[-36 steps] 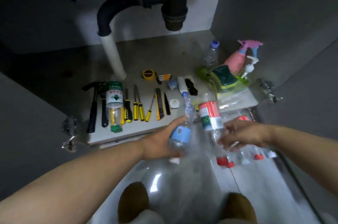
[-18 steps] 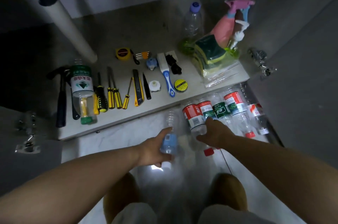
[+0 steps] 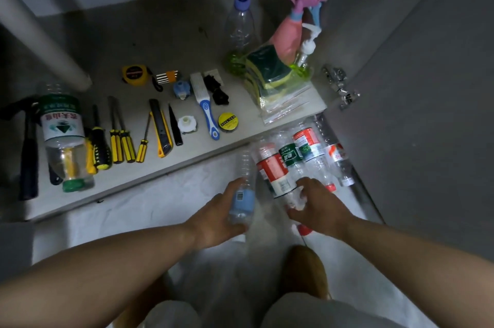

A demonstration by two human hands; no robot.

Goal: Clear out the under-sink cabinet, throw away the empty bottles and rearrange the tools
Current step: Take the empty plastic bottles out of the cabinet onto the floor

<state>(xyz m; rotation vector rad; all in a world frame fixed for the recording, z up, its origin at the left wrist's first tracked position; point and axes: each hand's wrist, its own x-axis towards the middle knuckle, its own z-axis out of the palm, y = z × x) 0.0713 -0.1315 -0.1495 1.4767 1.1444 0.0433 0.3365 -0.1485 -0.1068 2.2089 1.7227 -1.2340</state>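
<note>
Several empty plastic bottles lie side by side on the floor in front of the cabinet. My left hand grips the blue-labelled bottle at the left end of that row. My right hand holds the neck end of the red-and-white-labelled bottle beside it. More bottles with green and red labels lie to the right. On the cabinet floor stand a green-labelled bottle, a row of yellow-handled screwdrivers, a hammer and a tape measure.
A clear bottle with a blue cap, a pink spray bottle, a pump bottle and bagged sponges fill the cabinet's right back corner. A white drain pipe slants down at left. Door hinges stick out at right.
Both hands have lowered the two bottles to the floor and now lie flatter on them; the view has tilted down and closer, so the drain trap has left the frame.
</note>
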